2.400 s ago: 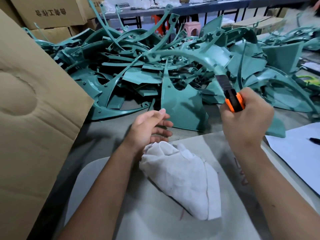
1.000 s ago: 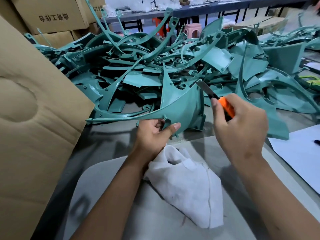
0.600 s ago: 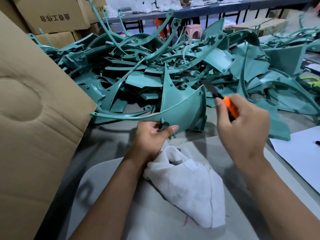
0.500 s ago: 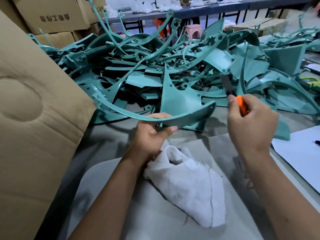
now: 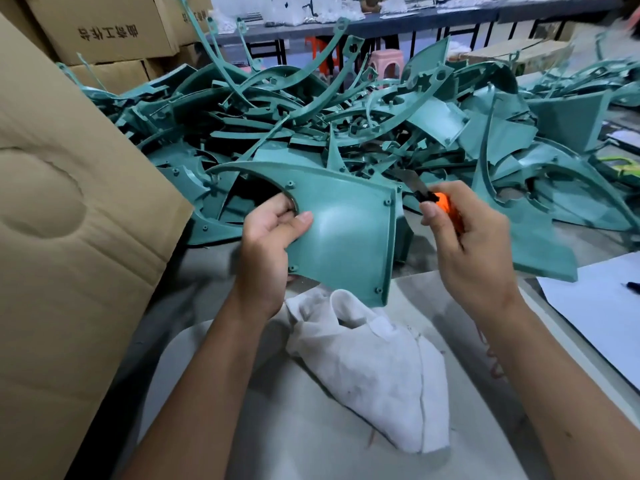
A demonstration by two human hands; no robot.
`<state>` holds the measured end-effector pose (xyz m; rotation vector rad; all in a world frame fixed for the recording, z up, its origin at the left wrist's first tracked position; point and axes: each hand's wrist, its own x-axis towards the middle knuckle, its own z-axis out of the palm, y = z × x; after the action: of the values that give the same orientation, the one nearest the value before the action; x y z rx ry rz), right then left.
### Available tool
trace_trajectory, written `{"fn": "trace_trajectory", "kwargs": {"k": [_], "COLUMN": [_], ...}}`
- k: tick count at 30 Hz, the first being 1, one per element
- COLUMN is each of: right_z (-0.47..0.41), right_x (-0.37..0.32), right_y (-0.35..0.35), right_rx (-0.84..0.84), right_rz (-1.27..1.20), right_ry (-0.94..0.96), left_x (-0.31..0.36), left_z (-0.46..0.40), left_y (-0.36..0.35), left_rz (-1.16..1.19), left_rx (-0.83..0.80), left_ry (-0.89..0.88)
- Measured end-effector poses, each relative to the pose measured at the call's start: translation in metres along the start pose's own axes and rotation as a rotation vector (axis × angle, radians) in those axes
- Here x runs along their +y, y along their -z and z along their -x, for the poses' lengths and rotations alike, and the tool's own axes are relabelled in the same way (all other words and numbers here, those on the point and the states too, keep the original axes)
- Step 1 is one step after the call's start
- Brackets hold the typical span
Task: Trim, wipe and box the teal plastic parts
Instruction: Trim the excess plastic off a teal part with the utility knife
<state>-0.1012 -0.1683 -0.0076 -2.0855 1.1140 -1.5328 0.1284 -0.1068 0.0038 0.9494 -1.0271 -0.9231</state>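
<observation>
My left hand (image 5: 268, 244) grips a teal plastic part (image 5: 349, 233) by its curved inner edge, thumb on its smooth face, and holds it up with its ribbed side toward me. In my right hand (image 5: 467, 244) is an orange utility knife (image 5: 438, 199); its bare blade points up-left, close to the part's upper right corner. A crumpled white cloth (image 5: 377, 368) lies on the table just below the part. Behind both hands spreads a big heap of teal parts (image 5: 311, 123).
A large cardboard box flap (image 5: 69, 237) stands at the left, close to my left arm. More cartons (image 5: 104, 29) are stacked at the back left. White paper (image 5: 599, 306) with a pen lies at the right. A grey mat (image 5: 277, 427) covers the near table.
My left hand has lifted the teal part from the heap and turned it from edge-on to face me. My right hand with the knife has come left toward the part's corner.
</observation>
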Motion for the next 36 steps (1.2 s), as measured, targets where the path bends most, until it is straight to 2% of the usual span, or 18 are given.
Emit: {"fn": "trace_trajectory", "kwargs": {"k": [9,15,23,27,36], "right_z": [0.001,0.001,0.001,0.000,-0.003], "right_x": [0.000,0.002,0.000,-0.002,-0.005], "right_y": [-0.005,-0.004,-0.003,-0.001,0.007], "right_rx": [-0.059,0.018,-0.042,-0.100,-0.284], "right_rz": [0.091,0.023,0.073,0.106,-0.044], "right_ry": [0.053,0.003,0.063,0.128,0.216], "left_x": [0.002,0.003,0.008,0.011,0.023], "left_z": [-0.002,-0.003,-0.002,-0.002,0.000], "left_y": [-0.001,-0.001,-0.002,-0.009,-0.015], "left_rz": [-0.026,-0.033,-0.007,0.039,0.113], "left_rx": [0.076,0.080,0.137,0.195,0.265], "left_ry": [-0.025,-0.006,0.000,-0.010,0.028]}}
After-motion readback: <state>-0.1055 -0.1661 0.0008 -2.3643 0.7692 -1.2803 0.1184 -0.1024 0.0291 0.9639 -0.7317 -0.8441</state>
